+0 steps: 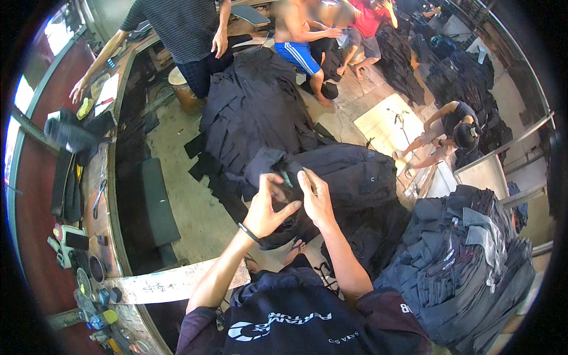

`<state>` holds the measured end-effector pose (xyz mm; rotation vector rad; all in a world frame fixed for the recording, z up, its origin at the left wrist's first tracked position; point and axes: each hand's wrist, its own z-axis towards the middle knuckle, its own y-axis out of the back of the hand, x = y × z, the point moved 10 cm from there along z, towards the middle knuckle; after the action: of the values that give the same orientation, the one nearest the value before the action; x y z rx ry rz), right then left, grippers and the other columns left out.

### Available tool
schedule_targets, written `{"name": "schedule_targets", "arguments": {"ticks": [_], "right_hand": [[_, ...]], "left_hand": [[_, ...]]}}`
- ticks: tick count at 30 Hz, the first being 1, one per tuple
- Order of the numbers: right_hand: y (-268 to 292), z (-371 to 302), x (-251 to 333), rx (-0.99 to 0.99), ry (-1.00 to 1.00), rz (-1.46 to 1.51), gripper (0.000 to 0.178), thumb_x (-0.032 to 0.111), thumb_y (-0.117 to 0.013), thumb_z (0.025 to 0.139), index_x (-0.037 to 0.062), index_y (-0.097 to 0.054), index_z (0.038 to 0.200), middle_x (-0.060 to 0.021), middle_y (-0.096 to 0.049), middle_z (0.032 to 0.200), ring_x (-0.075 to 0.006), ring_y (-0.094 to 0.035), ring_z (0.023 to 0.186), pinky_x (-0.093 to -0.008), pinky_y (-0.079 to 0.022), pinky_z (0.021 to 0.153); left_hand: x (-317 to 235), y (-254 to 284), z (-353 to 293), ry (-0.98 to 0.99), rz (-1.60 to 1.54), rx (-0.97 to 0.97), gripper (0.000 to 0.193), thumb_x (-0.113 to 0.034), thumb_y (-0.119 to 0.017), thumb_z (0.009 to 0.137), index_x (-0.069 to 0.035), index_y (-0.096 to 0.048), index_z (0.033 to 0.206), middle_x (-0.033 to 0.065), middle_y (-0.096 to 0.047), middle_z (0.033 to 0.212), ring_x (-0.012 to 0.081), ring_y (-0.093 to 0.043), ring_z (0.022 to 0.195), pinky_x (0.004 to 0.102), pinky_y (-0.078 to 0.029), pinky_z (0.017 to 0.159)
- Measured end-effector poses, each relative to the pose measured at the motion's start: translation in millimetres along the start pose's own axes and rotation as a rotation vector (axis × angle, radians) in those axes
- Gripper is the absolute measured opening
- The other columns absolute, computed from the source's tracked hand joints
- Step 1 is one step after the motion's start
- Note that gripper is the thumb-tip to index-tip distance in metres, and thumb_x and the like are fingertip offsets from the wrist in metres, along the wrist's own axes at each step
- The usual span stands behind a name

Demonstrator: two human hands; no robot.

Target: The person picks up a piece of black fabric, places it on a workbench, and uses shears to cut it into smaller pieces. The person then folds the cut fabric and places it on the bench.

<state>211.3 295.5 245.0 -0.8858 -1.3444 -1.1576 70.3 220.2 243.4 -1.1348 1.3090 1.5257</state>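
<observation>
both hands (pixel 293 201) pinch dark cloth (pixel 349 171) above concrete floor (pixel 183 195), workbench (pixel 97 177) left.

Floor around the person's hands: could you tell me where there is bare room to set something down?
Bare concrete floor lies left of the hands, between the dark bench and the black garment pile. A pale floor patch is also bare. The stacked garments crowd the right.

Garment pile (pixel 254 112) at centre top; stacked garments (pixel 461 260) at lower right; workbench (pixel 94 177) along left edge; 2 hands (pixel 296 201) at centre.
</observation>
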Motion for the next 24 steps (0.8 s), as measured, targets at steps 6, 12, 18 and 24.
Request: {"name": "schedule_targets", "arguments": {"ticks": [6, 12, 18, 24], "right_hand": [[3, 6, 26, -0.04, 0.09, -0.054, 0.037, 0.03, -0.055, 0.113, -0.0013, -0.058, 0.094, -0.0012, -0.047, 0.078, -0.0107, -0.042, 0.077, -0.0317, -0.04, 0.069], [16, 32, 63, -0.092, 0.274, -0.176, 0.034, 0.028, -0.06, 0.11, -0.005, -0.068, 0.11, -0.0133, -0.069, 0.088, -0.017, -0.059, 0.084, -0.0347, -0.05, 0.081], [15, 39, 86, -0.07, 0.303, -0.291, 0.036, 0.035, -0.071, 0.103, 0.0017, -0.07, 0.118, -0.0178, -0.075, 0.102, -0.0259, -0.072, 0.097, -0.0392, -0.053, 0.09], [-38, 23, 108, 0.169, 0.399, -0.734, 0.068, 0.018, -0.083, 0.083, 0.0116, -0.053, 0.144, -0.0205, -0.07, 0.121, -0.0458, -0.069, 0.109, -0.0499, -0.057, 0.09]], "left_hand": [[-7, 51, -14, -0.146, 0.236, -0.356, 0.06, -0.013, -0.076, 0.087, 0.006, -0.054, 0.14, 0.0274, -0.073, 0.101, 0.0374, -0.076, 0.098, 0.0419, -0.059, 0.087], [-14, 113, 17, -0.108, -0.009, -0.333, 0.019, -0.008, -0.06, 0.087, 0.005, -0.068, 0.098, 0.022, -0.069, 0.083, 0.0251, -0.069, 0.078, 0.0372, -0.053, 0.076], [-64, 144, 22, -0.092, 0.138, -0.365, 0.022, -0.012, -0.061, 0.09, 0.006, -0.07, 0.1, 0.0221, -0.068, 0.08, 0.0224, -0.068, 0.075, 0.0358, -0.053, 0.075], [-82, 128, 6, -0.041, 0.188, -0.266, 0.026, -0.017, -0.062, 0.094, 0.005, -0.07, 0.106, 0.0289, -0.072, 0.092, 0.0388, -0.074, 0.087, 0.0414, -0.055, 0.082]]}}
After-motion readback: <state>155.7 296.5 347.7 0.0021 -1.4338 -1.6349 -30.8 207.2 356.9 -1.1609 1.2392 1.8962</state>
